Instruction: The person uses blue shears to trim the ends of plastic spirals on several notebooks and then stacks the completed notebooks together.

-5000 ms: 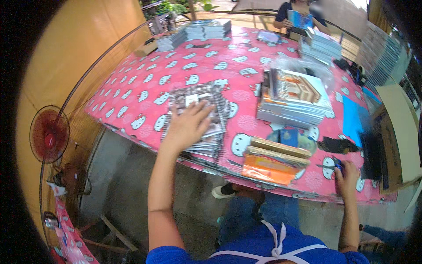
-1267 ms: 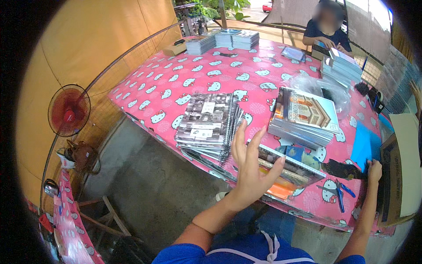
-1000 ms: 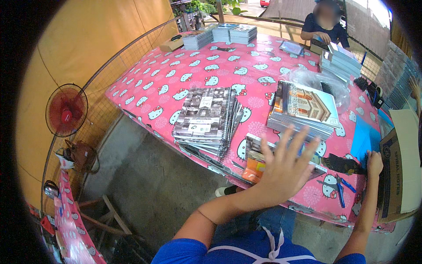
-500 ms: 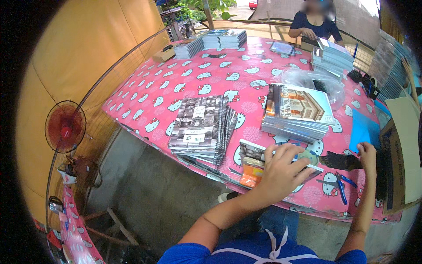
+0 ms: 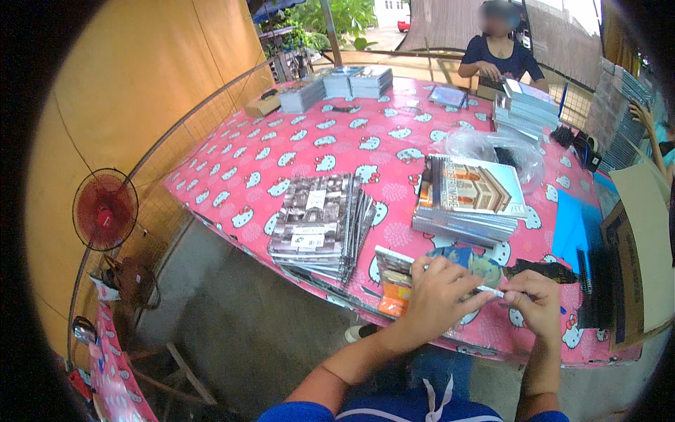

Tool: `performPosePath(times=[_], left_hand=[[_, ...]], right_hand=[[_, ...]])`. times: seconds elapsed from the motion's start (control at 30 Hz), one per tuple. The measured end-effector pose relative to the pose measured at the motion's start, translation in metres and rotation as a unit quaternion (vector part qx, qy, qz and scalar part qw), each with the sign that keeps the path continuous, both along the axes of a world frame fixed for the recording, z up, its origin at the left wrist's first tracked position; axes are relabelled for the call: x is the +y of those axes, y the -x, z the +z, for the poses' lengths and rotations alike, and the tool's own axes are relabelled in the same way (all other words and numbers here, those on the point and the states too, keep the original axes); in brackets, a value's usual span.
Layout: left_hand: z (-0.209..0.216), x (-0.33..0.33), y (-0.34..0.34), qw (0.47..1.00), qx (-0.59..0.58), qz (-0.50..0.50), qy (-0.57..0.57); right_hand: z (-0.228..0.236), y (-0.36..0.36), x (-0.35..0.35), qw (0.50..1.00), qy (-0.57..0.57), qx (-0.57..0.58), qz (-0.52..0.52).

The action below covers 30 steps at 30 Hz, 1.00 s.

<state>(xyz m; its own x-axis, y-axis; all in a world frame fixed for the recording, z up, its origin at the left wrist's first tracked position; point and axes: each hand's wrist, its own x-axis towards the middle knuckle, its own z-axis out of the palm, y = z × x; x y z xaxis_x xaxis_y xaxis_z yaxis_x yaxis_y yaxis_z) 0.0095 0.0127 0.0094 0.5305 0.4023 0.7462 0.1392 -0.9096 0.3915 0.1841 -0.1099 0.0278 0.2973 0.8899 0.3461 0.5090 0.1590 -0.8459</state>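
At the near edge of the glossy pink cat-print tablecloth (image 5: 281,158), the left hand (image 5: 434,299) lies curled over a flat, colourful booklet (image 5: 395,278) while its fingertips pinch a thin white stick (image 5: 490,290), whose other end the right hand (image 5: 540,307) grips between closed fingers. Just beyond the booklet sit a slumped, fanned stack of grey-covered notebooks (image 5: 318,224) and a squarer stack of building-cover notebooks (image 5: 470,198), with crinkled clear plastic wrap (image 5: 486,144) behind. Farther off, neat pale piles (image 5: 358,81) line the cloth's far edge, where a person in dark blue (image 5: 499,56) sits.
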Motion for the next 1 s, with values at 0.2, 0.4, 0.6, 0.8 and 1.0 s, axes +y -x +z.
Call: performPosePath(times=[0.2, 0.4, 0.6, 0.8, 1.0], left_hand=[[-0.001, -0.001, -0.002, 1.000, -0.013, 0.001, -0.007], [-0.001, -0.004, -0.006, 0.999, -0.016, 0.038, -0.013], [-0.002, -0.007, -0.006, 0.999, -0.023, 0.042, -0.019], [-0.001, 0.003, -0.009, 0.999, 0.020, 0.018, -0.033], [0.002, 0.004, -0.010, 0.999, 0.029, 0.034, 0.023]], right_hand=[[0.008, -0.008, 0.005, 0.997, 0.045, 0.036, 0.050], [0.021, 0.002, -0.002, 0.988, 0.150, -0.042, -0.010], [0.019, 0.022, 0.001, 0.986, 0.015, -0.148, -0.069], [0.013, 0.006, 0.006, 0.988, 0.031, -0.150, -0.026], [0.014, 0.011, 0.005, 0.984, -0.019, -0.171, -0.048]])
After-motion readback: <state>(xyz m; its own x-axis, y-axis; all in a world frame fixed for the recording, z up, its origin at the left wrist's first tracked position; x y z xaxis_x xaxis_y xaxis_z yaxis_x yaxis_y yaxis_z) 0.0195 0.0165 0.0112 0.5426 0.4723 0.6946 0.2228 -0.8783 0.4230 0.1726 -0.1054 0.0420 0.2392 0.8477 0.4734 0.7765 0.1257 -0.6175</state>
